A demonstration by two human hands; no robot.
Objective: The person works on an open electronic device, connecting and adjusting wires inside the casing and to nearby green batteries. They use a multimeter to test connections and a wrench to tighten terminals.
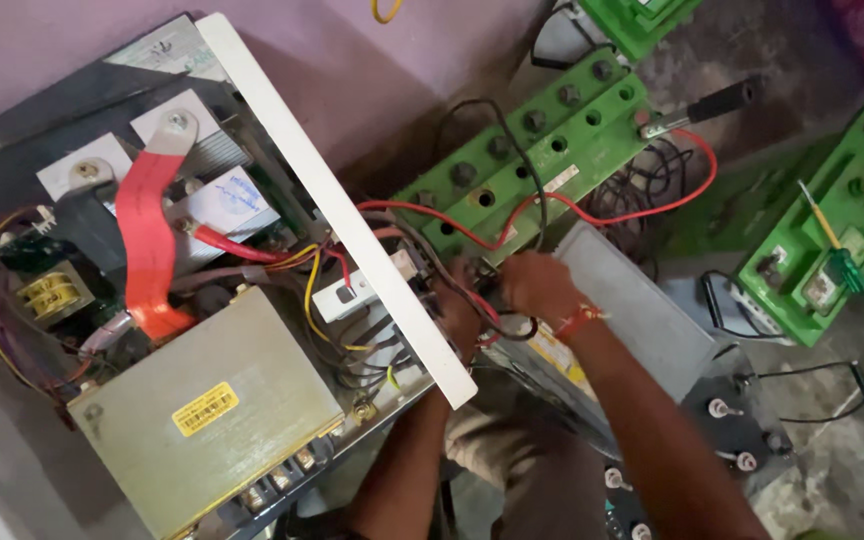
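Note:
An opened inverter chassis with a white front panel lies at the left, showing a large grey transformer, a red flat strap and coloured wires. My left hand reaches behind the panel's lower end, partly hidden among red and black cables. My right hand, a red thread on its wrist, pinches those same cables just right of the panel. A green battery sits right behind both hands.
A second green battery with a green-handled screwdriver on it stands at the right. A red lead runs to a black-handled clamp on the near battery. A grey-lidded battery and a dark one with terminals lie under my right arm.

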